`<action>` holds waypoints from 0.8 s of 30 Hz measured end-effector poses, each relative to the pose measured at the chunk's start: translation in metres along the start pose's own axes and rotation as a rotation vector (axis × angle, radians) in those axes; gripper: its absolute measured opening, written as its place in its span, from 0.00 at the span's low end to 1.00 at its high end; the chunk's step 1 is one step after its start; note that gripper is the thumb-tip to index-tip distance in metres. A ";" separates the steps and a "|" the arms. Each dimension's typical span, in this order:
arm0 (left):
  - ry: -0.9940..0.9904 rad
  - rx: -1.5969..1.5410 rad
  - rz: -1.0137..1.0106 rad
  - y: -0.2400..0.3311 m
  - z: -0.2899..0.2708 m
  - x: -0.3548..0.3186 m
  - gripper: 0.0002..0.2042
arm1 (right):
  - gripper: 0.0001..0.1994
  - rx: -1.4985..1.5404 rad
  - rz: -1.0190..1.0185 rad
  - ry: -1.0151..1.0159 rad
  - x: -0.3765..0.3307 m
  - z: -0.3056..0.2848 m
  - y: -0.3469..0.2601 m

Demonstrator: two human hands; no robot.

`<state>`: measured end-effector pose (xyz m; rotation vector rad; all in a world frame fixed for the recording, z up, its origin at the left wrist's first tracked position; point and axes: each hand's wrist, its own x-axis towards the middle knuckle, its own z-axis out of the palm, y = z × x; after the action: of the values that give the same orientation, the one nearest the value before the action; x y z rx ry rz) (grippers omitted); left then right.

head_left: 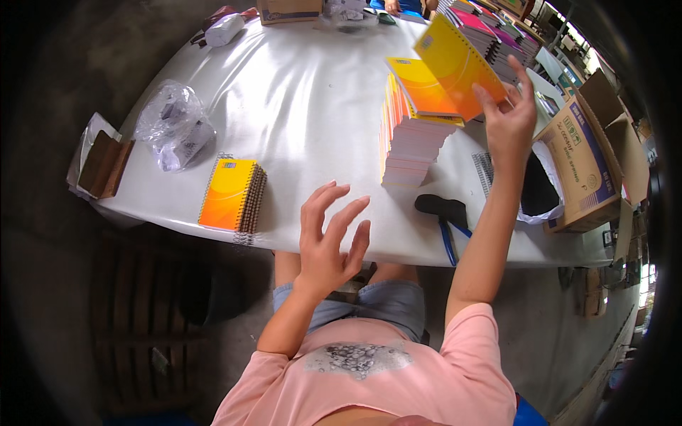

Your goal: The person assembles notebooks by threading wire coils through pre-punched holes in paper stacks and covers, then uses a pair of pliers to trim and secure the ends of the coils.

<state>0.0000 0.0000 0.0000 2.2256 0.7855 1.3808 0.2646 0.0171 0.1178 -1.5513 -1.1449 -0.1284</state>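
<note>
The cover (pixel 455 64) is yellow with an orange swirl, like the stack (pixel 412 135) top and the notebook (pixel 229 193). The bench (pixel 305 99) is white, the box (pixel 582 163) brown and blue, the shirt (pixel 398 383) pink.

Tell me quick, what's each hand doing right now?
Left hand: open, fingers spread, holding nothing.
Right hand: holding a yellow notebook cover above the stack.

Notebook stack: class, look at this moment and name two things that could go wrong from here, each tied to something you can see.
1. The right hand holds the tilted yellow cover only by its fingers at one edge; it might slip and drop onto the stack.
2. The stack is tall and uneven; a knock from the cover could topple it.
3. The pliers lie at the table edge and could be nudged off.
</note>
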 end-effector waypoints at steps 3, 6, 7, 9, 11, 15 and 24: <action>0.157 0.112 0.160 0.022 0.004 -0.004 0.20 | 0.33 0.315 -0.082 -0.166 -0.063 -0.007 -0.018; 0.124 0.288 0.250 0.027 0.010 -0.006 0.21 | 0.28 0.091 -0.149 -0.348 -0.141 0.018 -0.003; 0.119 0.258 0.250 0.023 0.020 -0.007 0.21 | 0.27 0.093 -0.051 -0.382 -0.162 0.021 0.006; -0.180 0.454 0.098 0.009 0.042 -0.011 0.21 | 0.27 0.040 -0.003 -0.387 -0.196 0.027 0.039; -0.222 0.511 0.072 -0.026 0.058 -0.029 0.20 | 0.28 0.214 0.098 -0.472 -0.190 0.019 0.047; -0.143 0.430 0.100 -0.029 0.058 -0.026 0.19 | 0.21 0.109 0.178 -0.306 -0.120 -0.020 0.106; 0.071 0.412 0.114 -0.021 0.075 -0.019 0.22 | 0.21 -0.878 0.157 -0.437 -0.067 -0.028 0.222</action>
<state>0.0556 0.0000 -0.0577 2.5768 1.0639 1.4641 0.4003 -0.0174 -0.0691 -2.5321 -1.3853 -0.2099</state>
